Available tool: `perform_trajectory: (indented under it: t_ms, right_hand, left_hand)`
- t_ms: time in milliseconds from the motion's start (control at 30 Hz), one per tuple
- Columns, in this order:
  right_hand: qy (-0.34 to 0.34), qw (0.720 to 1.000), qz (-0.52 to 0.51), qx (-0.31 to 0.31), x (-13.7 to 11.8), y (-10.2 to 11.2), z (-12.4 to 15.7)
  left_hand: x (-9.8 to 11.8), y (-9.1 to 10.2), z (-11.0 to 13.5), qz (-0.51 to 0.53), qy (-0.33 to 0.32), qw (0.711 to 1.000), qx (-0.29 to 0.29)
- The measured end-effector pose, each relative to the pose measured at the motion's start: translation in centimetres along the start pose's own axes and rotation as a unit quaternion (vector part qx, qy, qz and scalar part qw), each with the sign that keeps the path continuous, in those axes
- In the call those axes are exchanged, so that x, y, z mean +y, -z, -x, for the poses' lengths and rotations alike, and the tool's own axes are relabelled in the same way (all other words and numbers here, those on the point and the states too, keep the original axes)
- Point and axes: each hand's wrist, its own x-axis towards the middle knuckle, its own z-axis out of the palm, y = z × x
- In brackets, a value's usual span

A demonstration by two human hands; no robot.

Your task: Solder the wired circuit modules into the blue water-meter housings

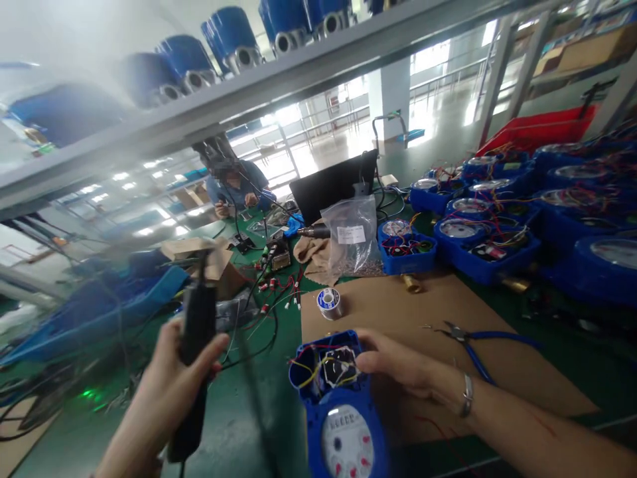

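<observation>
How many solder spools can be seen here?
1: the spool stands on the cardboard, just beyond the meter held by the right hand. Others may be hidden in the bench clutter.

A blue meter (343, 397) is being gripped face-up over the tabletop (233, 438); its far compartment (355, 340) is being shown open, with yellow and red wires (312, 377) around a white-edged black part (340, 365); its white dial (347, 438) with red pointers (367, 439) is being seen at the near end; to its left, a long black tool (199, 322) is being held nearly upright.
</observation>
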Motion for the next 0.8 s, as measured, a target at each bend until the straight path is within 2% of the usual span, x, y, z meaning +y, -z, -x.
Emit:
perform_trajectory:
  t_ms: [100,167,367,433,533,600,667,800]
  right_hand:
    - [0.035,0.999,0.007,-0.011,-0.7,-0.7,1.0]
    - [0.047,0.999,0.010,-0.014,-0.9,-1.2,1.7]
    - [0.060,0.998,-0.005,0.026,-0.3,-1.9,3.4]
    - [0.052,0.998,-0.002,0.036,-0.2,-2.0,3.8]
    - [0.045,0.998,0.004,0.052,-0.1,-2.0,4.1]
    - [0.048,0.996,0.007,0.069,0.0,-2.1,4.2]
    - [0.056,0.995,0.020,0.082,0.0,-2.1,4.3]
    - [0.064,0.992,0.047,0.094,-0.1,-2.4,4.5]
  left_hand:
    - [-3.4,-2.8,1.3,-0.138,0.031,0.986,-0.090]
    - [-4.7,-4.3,2.2,-0.217,0.028,0.969,-0.116]
    - [-5.8,-6.6,4.0,-0.268,0.020,0.951,-0.151]
    - [-5.8,-6.7,4.5,-0.276,0.002,0.953,-0.127]
    - [-5.8,-6.5,5.9,-0.259,-0.050,0.965,-0.016]
    - [-5.4,-6.4,7.3,-0.199,-0.068,0.976,0.047]
    - [-4.6,-6.5,8.8,-0.112,-0.093,0.987,0.062]
    - [-2.5,-7.9,11.2,0.014,-0.154,0.988,0.031]
